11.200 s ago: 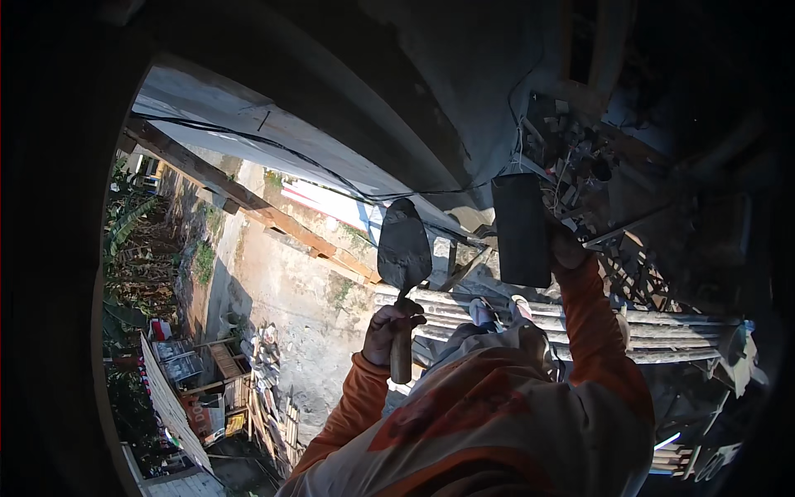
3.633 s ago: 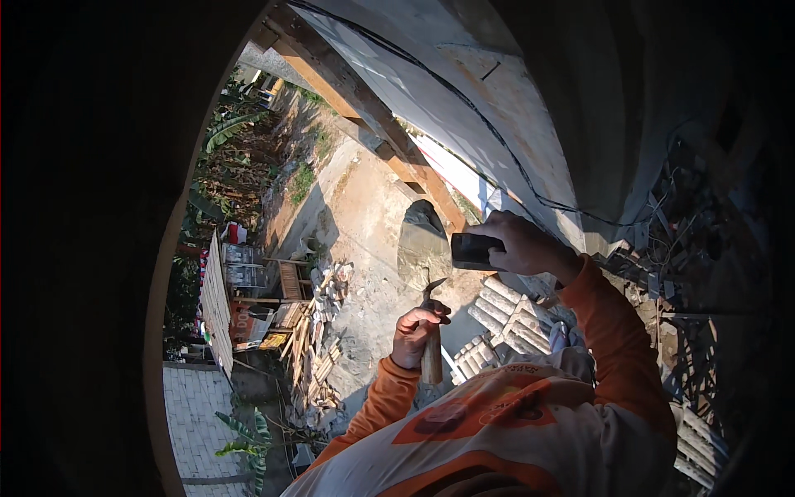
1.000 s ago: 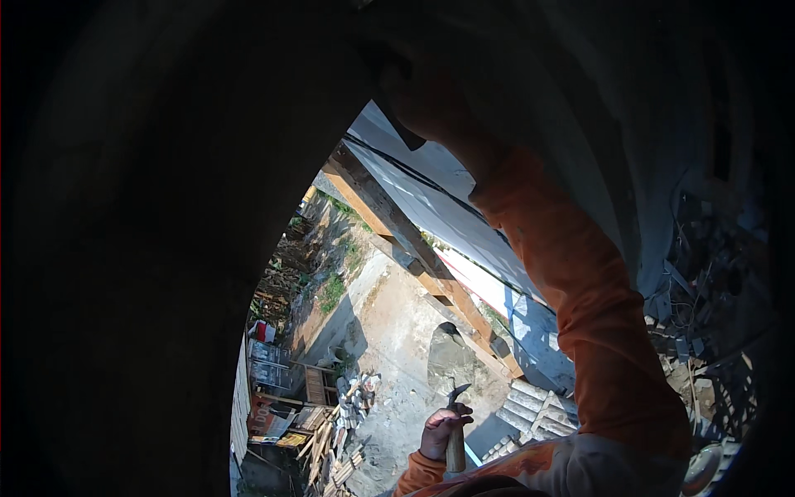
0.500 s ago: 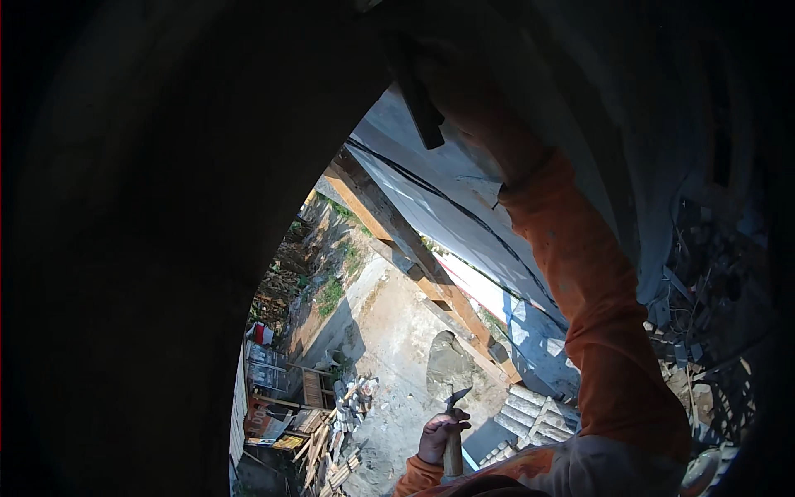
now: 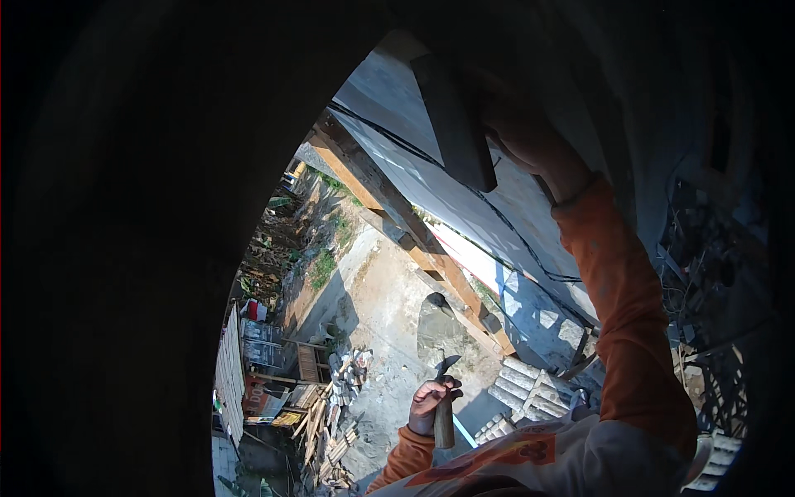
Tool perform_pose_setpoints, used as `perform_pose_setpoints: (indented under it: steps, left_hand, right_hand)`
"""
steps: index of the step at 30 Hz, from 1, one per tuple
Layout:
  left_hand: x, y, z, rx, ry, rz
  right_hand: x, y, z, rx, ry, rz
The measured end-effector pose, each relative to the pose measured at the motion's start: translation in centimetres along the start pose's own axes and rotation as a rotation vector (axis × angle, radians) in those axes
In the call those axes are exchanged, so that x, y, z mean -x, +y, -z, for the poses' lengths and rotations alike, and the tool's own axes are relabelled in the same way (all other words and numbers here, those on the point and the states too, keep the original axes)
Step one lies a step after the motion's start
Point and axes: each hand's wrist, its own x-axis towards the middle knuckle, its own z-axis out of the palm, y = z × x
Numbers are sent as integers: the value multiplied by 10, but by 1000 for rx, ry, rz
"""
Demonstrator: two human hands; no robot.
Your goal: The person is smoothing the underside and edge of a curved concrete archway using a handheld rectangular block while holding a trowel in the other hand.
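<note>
At the lower middle, my left hand (image 5: 432,401) is closed around the wooden handle of a trowel (image 5: 444,424). Its dark, pointed metal blade sticks up above the fingers, seen nearly edge-on. My right arm, in an orange sleeve, reaches up to the upper middle. There my right hand (image 5: 530,141), partly lost in shadow, grips a long, dark, flat plastering float (image 5: 455,124). The float is tilted and lies close against or just over a grey wall (image 5: 389,87); contact cannot be made out. Its upper end and my fingers fade into the dark.
A dark cable (image 5: 397,137) runs along the wall. Beside it slants a wooden beam (image 5: 356,178). Far below lie a sandy ground (image 5: 385,282), a grey sand heap (image 5: 435,323), a pile of timber and rubble (image 5: 331,398), and grey ridged sheets (image 5: 526,388). Deep shadow fills the left.
My right hand and the float have come down and to the right, and more of the float shows. The left hand with the trowel sits slightly higher and further left in view.
</note>
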Motion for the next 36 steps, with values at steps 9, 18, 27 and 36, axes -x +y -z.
perform_pose_setpoints:
  steps: [9, 18, 27, 36]
  left_hand:
    - [-55, 23, -73, -11, -183, -152]
    - [-57, 21, -79, -27, -208, -27]
    - [-56, 21, -68, 5, -244, -50]
    - [-59, 14, -60, -250, -192, -55]
  right_hand:
    - [199, 104, -24, 128, 205, -85]
    - [226, 119, -29, 144, 169, -204]
    - [280, 145, 4, 638, 175, -509]
    - [230, 87, -27, 1006, 22, -34]
